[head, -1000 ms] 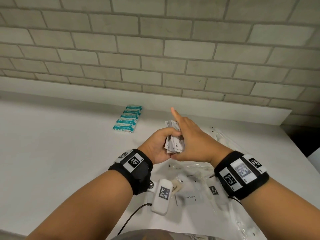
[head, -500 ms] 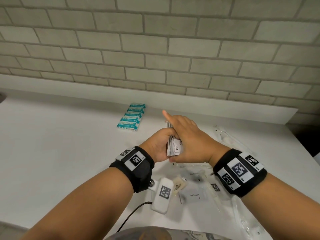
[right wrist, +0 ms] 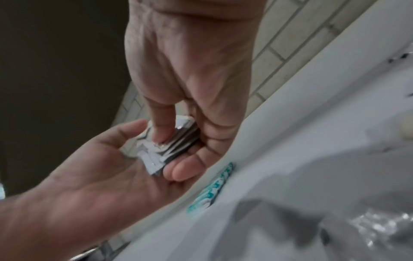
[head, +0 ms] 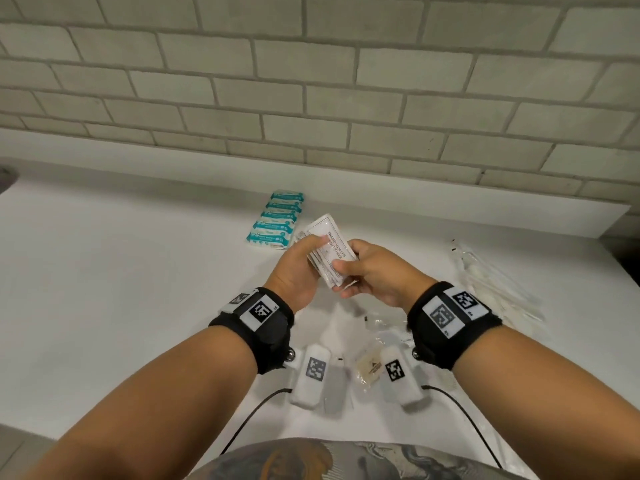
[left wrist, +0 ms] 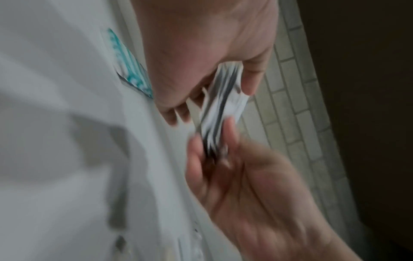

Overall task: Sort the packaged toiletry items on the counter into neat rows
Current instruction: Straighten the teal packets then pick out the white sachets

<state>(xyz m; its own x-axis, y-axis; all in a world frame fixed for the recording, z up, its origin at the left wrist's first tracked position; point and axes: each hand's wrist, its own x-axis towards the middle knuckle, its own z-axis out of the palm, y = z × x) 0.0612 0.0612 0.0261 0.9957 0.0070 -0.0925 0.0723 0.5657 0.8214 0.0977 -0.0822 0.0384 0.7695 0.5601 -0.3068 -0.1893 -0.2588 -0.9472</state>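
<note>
A stack of white shampoo sachets is held above the white counter, its printed face turned up. My left hand cradles the stack from the left, thumb on top. My right hand pinches its near right corner. In the left wrist view the sachet stack shows edge-on between my left hand and my right hand. In the right wrist view my right hand's thumb presses on the sachet stack, which lies in the left hand. A row of teal packets lies behind.
Clear-wrapped long items are heaped at the right near the counter's end. Loose clear packets and a tan sachet lie close to the front edge between my wrists. A brick wall with a low ledge backs the counter.
The sachet stack has turned from standing on edge to lying flatter, face up. My right forefinger, stretched out before, now curls in with the others onto the stack.
</note>
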